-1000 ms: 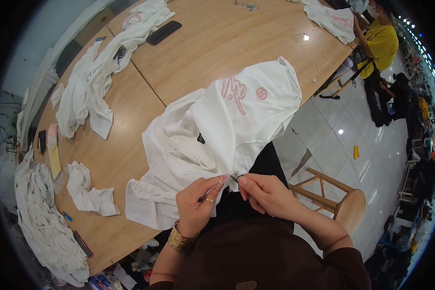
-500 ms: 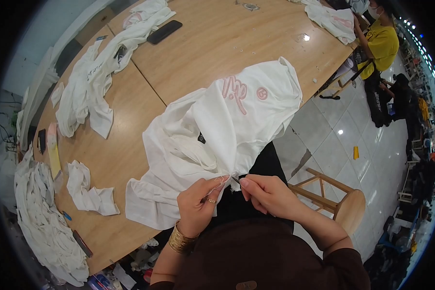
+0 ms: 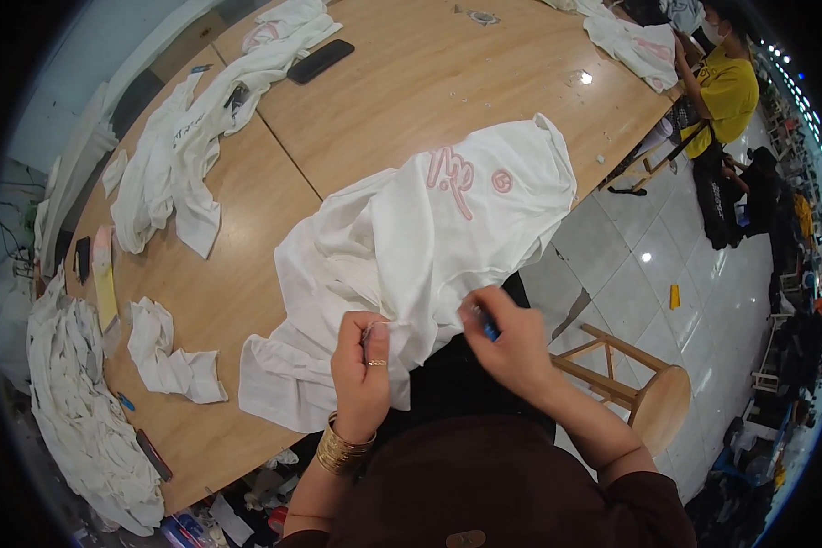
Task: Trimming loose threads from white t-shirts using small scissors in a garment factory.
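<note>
A white garment with pink lettering and a round pink emblem lies bunched across the table edge and hangs over my lap. My left hand, with a ring and gold bangles at the wrist, is closed on a fold of its near edge, thumb on top. To the right, my right hand is curled around a small blue-handled tool that looks like thread snips. Motion blurs this hand, and the tool's tip cannot be made out. It is close to the garment's lower right edge; whether they touch is unclear.
On the wooden table lie a pile of white cloth, a loose white piece, more white garments and a black phone. A wooden stool stands at right. A person in yellow sits at the far right.
My right hand has moved up and right, away from the left hand, with the tool. The left hand has shifted slightly and turned upright, still on the cloth. The view has tilted a little.
</note>
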Tool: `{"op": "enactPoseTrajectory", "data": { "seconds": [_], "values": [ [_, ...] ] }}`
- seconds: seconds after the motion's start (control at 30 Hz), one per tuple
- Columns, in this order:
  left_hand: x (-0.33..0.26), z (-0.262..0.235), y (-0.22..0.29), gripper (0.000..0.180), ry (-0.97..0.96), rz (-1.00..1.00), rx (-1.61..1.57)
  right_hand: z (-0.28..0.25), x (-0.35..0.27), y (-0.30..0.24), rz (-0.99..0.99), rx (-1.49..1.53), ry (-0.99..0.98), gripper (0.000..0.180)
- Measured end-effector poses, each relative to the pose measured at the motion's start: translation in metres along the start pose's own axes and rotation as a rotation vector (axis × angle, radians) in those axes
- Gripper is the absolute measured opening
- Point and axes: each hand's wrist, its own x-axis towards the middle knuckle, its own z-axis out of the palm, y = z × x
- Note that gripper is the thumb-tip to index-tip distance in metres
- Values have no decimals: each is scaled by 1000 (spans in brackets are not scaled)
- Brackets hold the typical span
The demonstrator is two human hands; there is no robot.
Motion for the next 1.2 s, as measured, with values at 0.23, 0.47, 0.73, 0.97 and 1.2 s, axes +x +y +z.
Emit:
{"op": "enactPoseTrajectory", "data": {
  "seconds": [0.23, 0.47, 0.73, 0.97, 1.2],
  "values": [
    [4, 2, 4, 10, -138, -42, -103, -1, 1, -17, 18, 108, -243, 29],
    [4, -4, 7, 13, -229, -94, -72, -24, 26, -11, -154, 25, 5, 19],
    [4, -5, 15, 18, -259, -42, 24, -15, 28, 9, -169, -13, -9, 13],
    [3, -6, 21, 14, -275, 0, 146, -38, 8, -37, 312, 183, -309, 25],
    [3, -1, 24, 13, -280, 85, 206, -28, -13, -36, -16, 41, -415, 17]
  ]
}}
